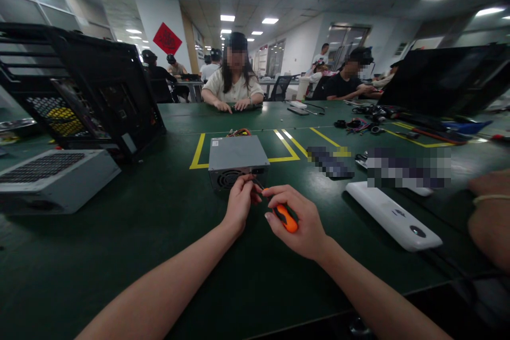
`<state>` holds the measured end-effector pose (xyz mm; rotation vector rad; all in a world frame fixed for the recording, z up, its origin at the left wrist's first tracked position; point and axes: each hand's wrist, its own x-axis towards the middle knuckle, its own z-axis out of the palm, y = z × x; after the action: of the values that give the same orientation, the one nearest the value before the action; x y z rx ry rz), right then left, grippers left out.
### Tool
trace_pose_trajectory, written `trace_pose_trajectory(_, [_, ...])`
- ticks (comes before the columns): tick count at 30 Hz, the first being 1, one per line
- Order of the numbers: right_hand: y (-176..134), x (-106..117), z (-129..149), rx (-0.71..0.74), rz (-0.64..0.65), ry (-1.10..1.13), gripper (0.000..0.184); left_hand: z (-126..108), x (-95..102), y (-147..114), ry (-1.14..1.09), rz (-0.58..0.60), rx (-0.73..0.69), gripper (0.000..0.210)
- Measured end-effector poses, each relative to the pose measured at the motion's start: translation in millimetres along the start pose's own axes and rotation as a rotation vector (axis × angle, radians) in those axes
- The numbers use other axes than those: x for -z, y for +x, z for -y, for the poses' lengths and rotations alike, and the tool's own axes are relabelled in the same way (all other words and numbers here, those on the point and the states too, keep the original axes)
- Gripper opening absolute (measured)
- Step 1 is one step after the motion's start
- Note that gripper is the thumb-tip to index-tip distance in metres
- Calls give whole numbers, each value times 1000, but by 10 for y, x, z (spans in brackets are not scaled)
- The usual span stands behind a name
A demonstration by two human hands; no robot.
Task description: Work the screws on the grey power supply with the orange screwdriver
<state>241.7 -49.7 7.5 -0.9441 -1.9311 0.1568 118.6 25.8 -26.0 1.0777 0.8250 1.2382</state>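
A grey computer power supply (238, 153) sits on the green table in front of me, its fan grille and socket side facing me and a bundle of coloured wires behind it. In my right hand (300, 218) is a screwdriver (287, 219) with an orange and black handle, its shaft pointing at the near face of the power supply. My left hand (240, 199) is at that same face, fingers pinched together near the screwdriver's tip. Whatever the left fingertips hold, if anything, is hidden.
An open black computer case (75, 90) and a second power supply (56, 180) stand at left. On the right lie a white elongated device (392, 215), a dark phone-like object (330, 162), and cables. A person (235, 77) sits opposite; another person's arm (492, 212) is at the right edge.
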Motion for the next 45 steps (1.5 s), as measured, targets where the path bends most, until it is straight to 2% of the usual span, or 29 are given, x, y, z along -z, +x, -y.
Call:
trace_pose_trajectory(3, [2, 5, 17, 18, 36, -34, 8, 10, 7, 5, -18, 6, -2, 22])
trace_pose_trajectory(8, [-1, 3, 15, -34, 11, 98, 23, 12, 9, -2, -22, 6, -10, 24])
trace_pose_trajectory(14, [-1, 23, 0, 23, -9, -7, 5, 11, 3, 1, -27, -4, 1, 25])
trace_pose_trajectory(19, [-11, 34, -5, -17, -40, 77, 19, -6, -3, -7, -12, 0, 4, 24])
trace_pose_trajectory(23, [-11, 30, -1, 29, -102, -37, 11, -5, -4, -3, -29, -4, 23, 23])
trace_pose_trajectory(28, [-8, -9, -49, -36, -279, -74, 32, 12, 11, 7, -24, -2, 32, 23])
trace_pose_trajectory(31, [-6, -26, -75, -41, -373, -94, 36, 13, 19, 8, -8, -1, 38, 23])
trace_pose_trajectory(38, [13, -7, -81, 60, -354, -187, 40, 9, 18, 5, -13, 1, 32, 23])
trace_pose_trajectory(45, [-3, -19, -75, 89, -312, -209, 44, -9, 8, -4, -15, -6, 50, 20])
